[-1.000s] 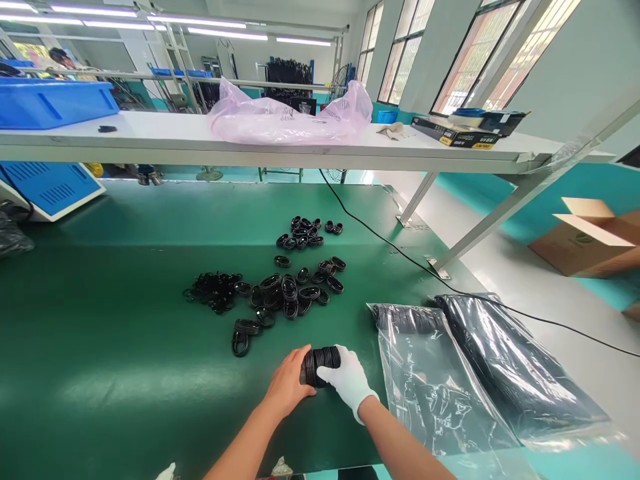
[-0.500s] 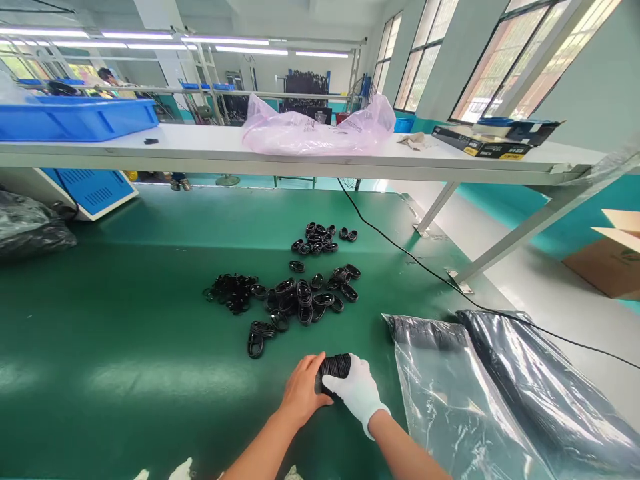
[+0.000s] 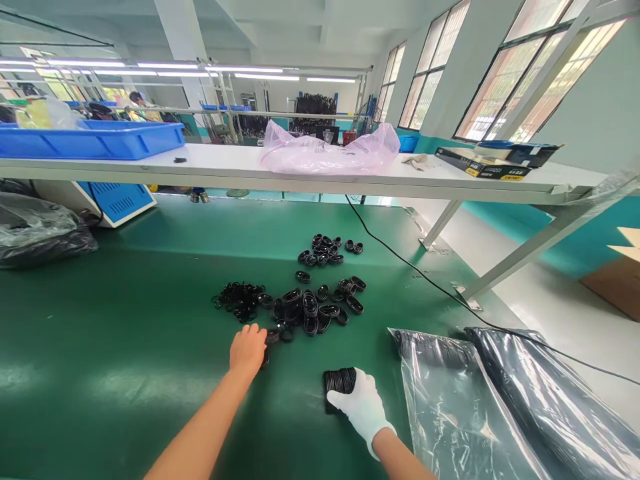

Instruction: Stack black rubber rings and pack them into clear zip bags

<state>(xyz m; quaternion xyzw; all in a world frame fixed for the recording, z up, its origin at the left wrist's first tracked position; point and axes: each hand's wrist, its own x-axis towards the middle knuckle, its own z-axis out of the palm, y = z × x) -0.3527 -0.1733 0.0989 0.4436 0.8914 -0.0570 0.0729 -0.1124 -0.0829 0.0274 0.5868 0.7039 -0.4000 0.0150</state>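
Note:
My right hand [image 3: 363, 408], in a white glove, grips a compact row of thin black rings [image 3: 338, 390] on the green tabletop, thumb on the near side. My bare left hand [image 3: 249, 350] is at a small bundle of oval black rings [image 3: 272, 336], its fingers curled against the left side of it; the fingertips are hidden. Beyond the hands lies a heap of bundled black rings [image 3: 310, 305]. Left of that heap is a tangle of loose black rings [image 3: 239, 297], and farther back sits another group of bundles [image 3: 320, 250].
Clear plastic bags [image 3: 450, 393] with black contents lie at the right. A black cable [image 3: 415, 268] crosses the table's right side. Over the back runs a white shelf [image 3: 220, 160] with a blue tray [image 3: 100, 141] and pink plastic bag [image 3: 330, 150]. A dark bag [image 3: 45, 230] lies at left.
My left hand has left the row of rings and moved left and forward to the small bundle. My right hand still holds the row. The view has shifted slightly.

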